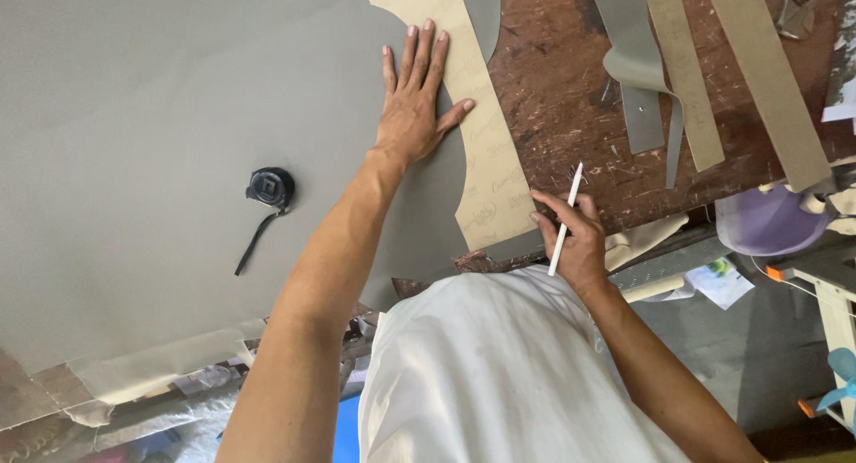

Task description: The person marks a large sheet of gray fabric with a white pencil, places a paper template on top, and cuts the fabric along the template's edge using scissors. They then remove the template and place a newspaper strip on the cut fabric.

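A tan cardboard pattern [481,142] is laid on the near edge of a large grey sheet [160,133], with its long axis running from the top of the view down toward the person's body, slightly slanted rightward as it comes nearer. Its right edge is wavy and is bordered by bare, scarred wooden tabletop [553,89]; its left edge lies on the grey material. The left hand [415,106] is spread flat with fingers extended, pressed down across the seam where the pattern meets the grey sheet, the fingertips pointing away from the body. The right hand [575,240] is closed around a white marking pencil [564,221], which is held nearly upright in the view, its tip pointing away from the body and lying just beside the lower right edge of the pattern. The pattern therefore lies between the two hands, touched by the left and just left of the right.

A wide area of grey sheet is left uncovered to the left, where only a black tape measure [270,187] with a trailing strap is set. To the upper right, grey and tan cut strips [687,80] are scattered over the wood, well apart from both hands. The table edge is met just below the pattern's near end.
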